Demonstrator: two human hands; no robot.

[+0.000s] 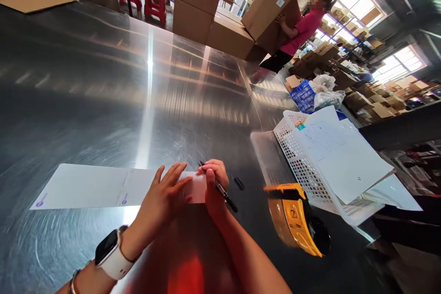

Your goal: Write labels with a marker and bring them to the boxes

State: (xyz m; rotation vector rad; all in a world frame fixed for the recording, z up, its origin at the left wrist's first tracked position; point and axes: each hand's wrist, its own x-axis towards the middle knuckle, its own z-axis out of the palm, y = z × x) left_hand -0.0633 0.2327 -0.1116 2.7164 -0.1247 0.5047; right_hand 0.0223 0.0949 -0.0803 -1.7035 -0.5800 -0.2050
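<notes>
A long strip of white paper (93,185), creased across and printed with small purple marks, lies flat on the shiny metal table. My left hand (167,191) rests on its right part, fingers spread over the sheet. Around a black marker pen (225,195) the fingers of my right hand (216,183) are closed, at the right end of the paper. The pen slants, its tip pointing up and left; whether it touches the paper I cannot tell. A black pen cap (239,183) lies on the table just right of that hand.
A yellow tape dispenser (294,218) stands on the metal table (193,101) to the right. Beyond it, papers (344,156) lie over a white perforated basket (292,147). Past the far edge, a person (301,32) holds a large cardboard box (270,11) near other boxes.
</notes>
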